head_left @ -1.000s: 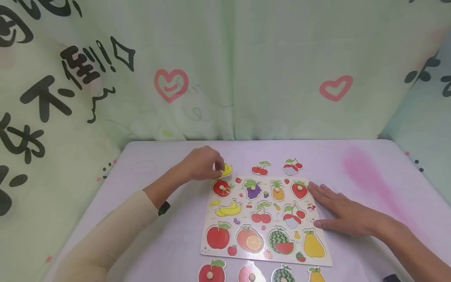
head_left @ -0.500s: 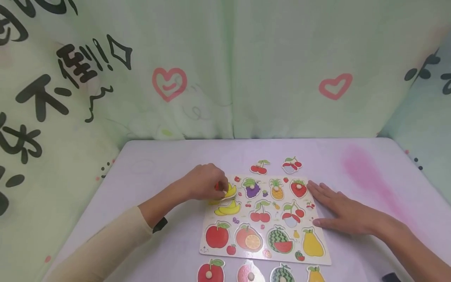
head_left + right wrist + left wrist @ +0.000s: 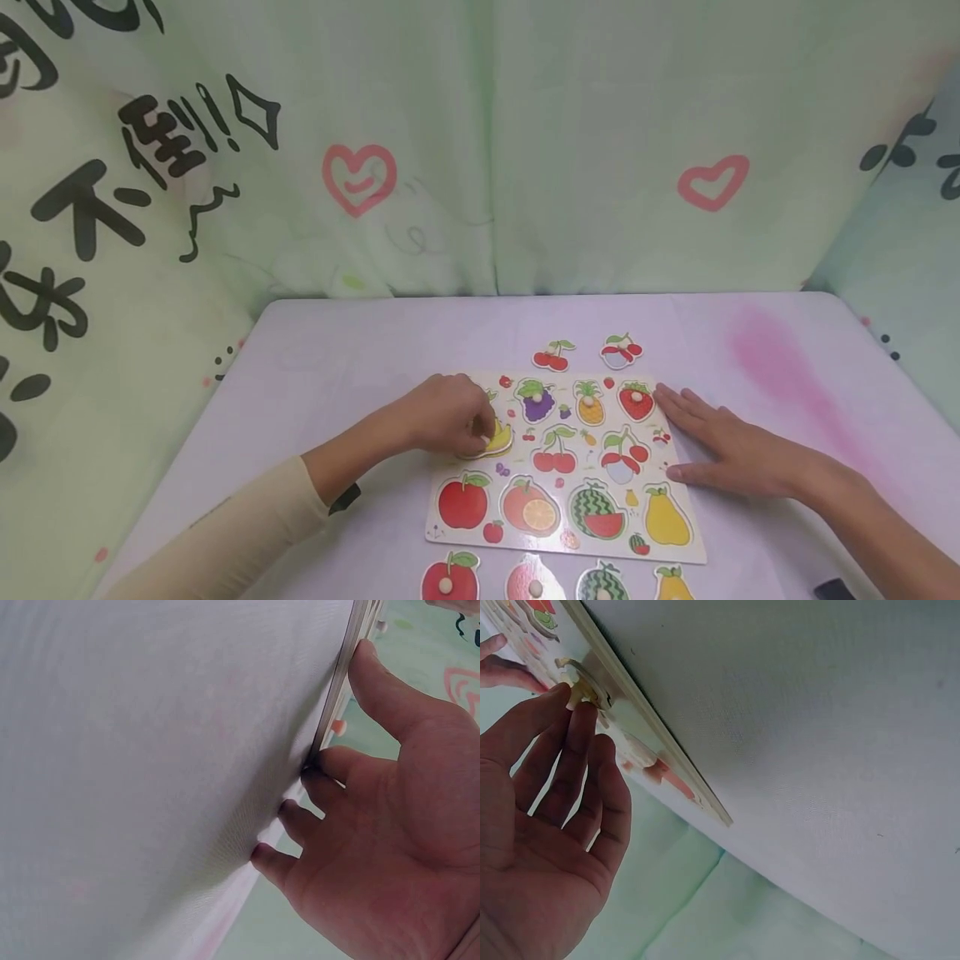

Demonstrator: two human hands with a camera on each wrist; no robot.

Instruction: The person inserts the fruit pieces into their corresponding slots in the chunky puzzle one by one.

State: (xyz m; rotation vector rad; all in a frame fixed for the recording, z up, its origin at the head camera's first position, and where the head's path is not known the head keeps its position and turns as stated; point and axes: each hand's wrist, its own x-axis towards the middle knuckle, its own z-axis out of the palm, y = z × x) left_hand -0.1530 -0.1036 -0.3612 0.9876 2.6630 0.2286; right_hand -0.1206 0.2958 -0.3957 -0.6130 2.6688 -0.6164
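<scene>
In the head view my left hand [image 3: 448, 417] pinches a yellow banana puzzle piece [image 3: 501, 437] over the banana picture on a fruit puzzle board [image 3: 600, 546]. Whether the piece lies flush is hidden by the fingers. The left wrist view has the thumb and fingertips of this hand [image 3: 555, 802] meeting on the knob of the piece. My right hand [image 3: 731, 450] lies with fingers spread at the board's right side. From the right wrist, the thumb and a finger of that hand [image 3: 375, 802] touch the board's edge [image 3: 335, 697].
Behind the board lie two cherry pieces [image 3: 551, 356]. An apple piece [image 3: 450, 577], a pink round piece [image 3: 534, 579], a watermelon piece [image 3: 602, 583] and a pear piece [image 3: 673, 586] lie in front. Grape [image 3: 537, 404], pineapple [image 3: 590, 404] and strawberry [image 3: 637, 402] pieces sit in the board.
My left hand has carried the banana piece from behind the board toward me, down onto the banana picture. The right hand has stayed at the board's right edge.
</scene>
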